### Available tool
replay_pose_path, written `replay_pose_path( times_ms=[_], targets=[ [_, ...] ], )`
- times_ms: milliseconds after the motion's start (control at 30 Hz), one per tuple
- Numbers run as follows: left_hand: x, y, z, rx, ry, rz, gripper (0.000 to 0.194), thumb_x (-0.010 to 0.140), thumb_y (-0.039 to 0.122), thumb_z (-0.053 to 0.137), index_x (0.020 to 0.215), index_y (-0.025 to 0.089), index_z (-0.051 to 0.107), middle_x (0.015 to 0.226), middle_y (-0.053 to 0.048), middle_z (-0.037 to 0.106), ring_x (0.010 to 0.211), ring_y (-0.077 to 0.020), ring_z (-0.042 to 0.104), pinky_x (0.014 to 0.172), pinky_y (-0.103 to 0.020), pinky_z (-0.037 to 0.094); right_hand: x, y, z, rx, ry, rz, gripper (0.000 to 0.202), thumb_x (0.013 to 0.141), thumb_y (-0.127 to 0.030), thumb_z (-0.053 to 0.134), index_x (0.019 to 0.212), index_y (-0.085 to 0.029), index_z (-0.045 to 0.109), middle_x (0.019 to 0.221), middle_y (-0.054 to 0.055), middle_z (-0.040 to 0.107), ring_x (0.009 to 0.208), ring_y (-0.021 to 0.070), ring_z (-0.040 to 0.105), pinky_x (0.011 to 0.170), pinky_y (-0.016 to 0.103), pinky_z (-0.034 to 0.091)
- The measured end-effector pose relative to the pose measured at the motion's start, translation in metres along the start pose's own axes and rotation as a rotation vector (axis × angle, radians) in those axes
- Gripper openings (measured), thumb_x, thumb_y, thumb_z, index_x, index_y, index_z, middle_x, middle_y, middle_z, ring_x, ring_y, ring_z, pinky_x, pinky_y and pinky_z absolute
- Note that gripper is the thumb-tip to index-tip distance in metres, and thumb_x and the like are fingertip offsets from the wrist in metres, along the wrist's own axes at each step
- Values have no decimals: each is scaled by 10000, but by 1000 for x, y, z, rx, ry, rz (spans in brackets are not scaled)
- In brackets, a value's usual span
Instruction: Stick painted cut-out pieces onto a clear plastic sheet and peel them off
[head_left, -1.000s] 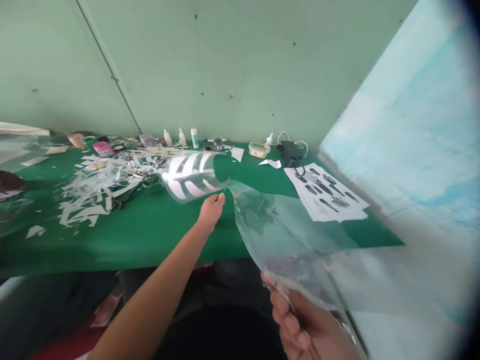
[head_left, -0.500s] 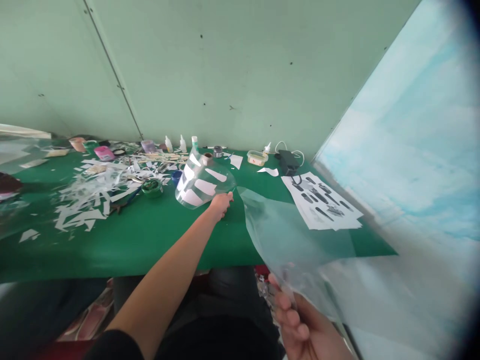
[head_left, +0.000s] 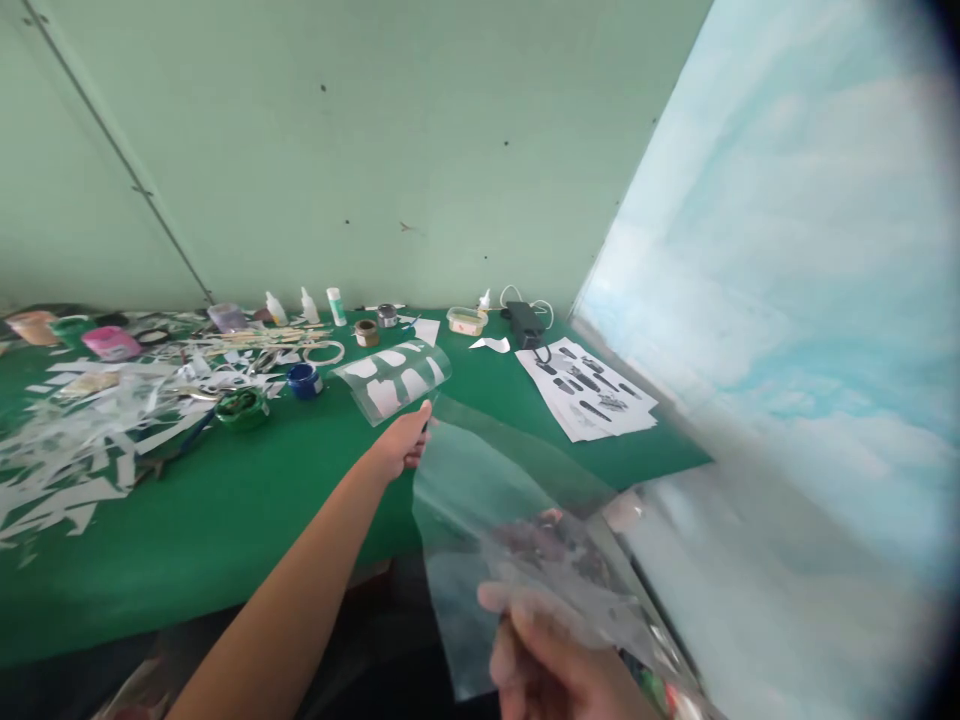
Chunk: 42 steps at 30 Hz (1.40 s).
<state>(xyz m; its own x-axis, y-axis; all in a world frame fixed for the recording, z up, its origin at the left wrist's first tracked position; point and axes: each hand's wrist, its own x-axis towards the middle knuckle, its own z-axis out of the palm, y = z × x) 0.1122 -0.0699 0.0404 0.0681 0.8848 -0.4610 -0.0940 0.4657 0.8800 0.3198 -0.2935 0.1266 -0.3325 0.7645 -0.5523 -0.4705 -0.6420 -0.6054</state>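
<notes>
A large clear plastic sheet (head_left: 480,480) stretches between my two hands over the front edge of the green table. My left hand (head_left: 405,440) reaches forward and pinches its far corner between thumb and fingers. Close to my body, my right hand (head_left: 555,640) is closed on the near part of the sheet, slightly blurred. Just beyond my left fingers, a curled clear sheet with white paper shapes (head_left: 397,378) rests on the table.
The green table (head_left: 322,500) runs along a pale green wall. White offcuts (head_left: 82,420), a green paint jar (head_left: 241,408) and a blue jar (head_left: 304,380) lie left. Printed papers (head_left: 585,390), a black adapter (head_left: 525,325) and a plastic tub (head_left: 466,320) are right.
My view has turned right. The clear sheet has swung lower and nearer my body, with my right hand moved left. The curled sheet with white shapes has flattened down onto the table.
</notes>
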Motion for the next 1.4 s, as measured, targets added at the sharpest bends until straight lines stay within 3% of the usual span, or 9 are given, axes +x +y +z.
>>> replay_pose_path(
  times_ms=[167, 367, 600, 700, 867, 1033, 1167, 1267, 1400],
  targets=[
    [-56, -22, -7, -165, -146, 50, 584, 849, 774, 385, 895, 204, 502, 642, 70, 356, 409, -58, 251, 335, -192, 218, 4, 15, -1, -135, -156, 66, 471, 780, -501, 788, 1057, -128, 707, 735, 47, 752, 652, 97, 698, 623, 179, 490],
    [-88, -25, -24, -140, -155, 110, 395, 695, 413, 805, 906, 146, 605, 814, -7, 608, 416, -4, 270, 343, -162, 177, 14, 31, -12, -387, -400, 50, 517, 755, -544, 788, 1041, -119, 714, 806, 77, 747, 588, 65, 614, 528, 162, 379],
    [-108, -49, -64, 225, -94, 157, 309, 746, 373, 749, 927, 128, 694, 852, -50, 699, 380, -10, 344, 348, -179, 229, 9, 29, -5, -474, -387, 36, 492, 772, -549, 763, 1000, -122, 676, 763, 65, 704, 680, 120, 660, 662, 240, 484],
    [-117, -59, -73, 132, -38, 227, 263, 753, 357, 749, 868, 133, 671, 914, -60, 714, 382, -8, 388, 362, -179, 275, -1, 23, 3, -603, -407, 79, 452, 779, -538, 753, 1005, -150, 702, 816, 65, 718, 685, 105, 635, 654, 217, 458],
    [-135, -29, -69, -301, 33, 428, 275, 722, 307, 814, 881, 156, 649, 877, -22, 685, 410, -7, 348, 348, -159, 278, -13, 0, 21, -1049, -491, -47, 276, 823, -435, 714, 1052, -290, 766, 956, 27, 742, 864, 169, 666, 757, 238, 474],
    [-139, 17, -67, -493, 177, 763, 226, 747, 234, 806, 899, 179, 649, 930, -20, 693, 440, -16, 367, 369, -145, 312, -5, -13, 40, -1118, -621, -190, 280, 887, -418, 635, 1106, -293, 757, 959, 28, 751, 896, 178, 670, 802, 260, 477],
    [-131, 13, -79, -602, 254, 901, 217, 735, 228, 825, 862, 185, 654, 924, 4, 680, 473, -21, 384, 407, -151, 346, 21, 6, 27, -860, -476, -182, 344, 806, -401, 758, 1124, -277, 713, 1026, 42, 713, 907, 173, 660, 778, 272, 481],
    [-121, -18, -92, -643, 261, 865, 213, 718, 227, 838, 813, 215, 648, 919, 23, 687, 517, -38, 434, 466, -174, 401, 53, 32, -2, -363, -475, -122, 595, 720, -389, 837, 1257, -297, 597, 1170, 68, 651, 946, 209, 672, 740, 315, 515],
    [-113, -67, -107, -497, 275, 784, 231, 648, 268, 882, 707, 227, 662, 817, 26, 705, 616, -78, 561, 604, -223, 495, 89, 48, -46, 85, -233, -9, 761, 772, -409, 789, 1431, -361, 413, 1450, 128, 528, 1229, 287, 595, 953, 474, 485]
  ],
)
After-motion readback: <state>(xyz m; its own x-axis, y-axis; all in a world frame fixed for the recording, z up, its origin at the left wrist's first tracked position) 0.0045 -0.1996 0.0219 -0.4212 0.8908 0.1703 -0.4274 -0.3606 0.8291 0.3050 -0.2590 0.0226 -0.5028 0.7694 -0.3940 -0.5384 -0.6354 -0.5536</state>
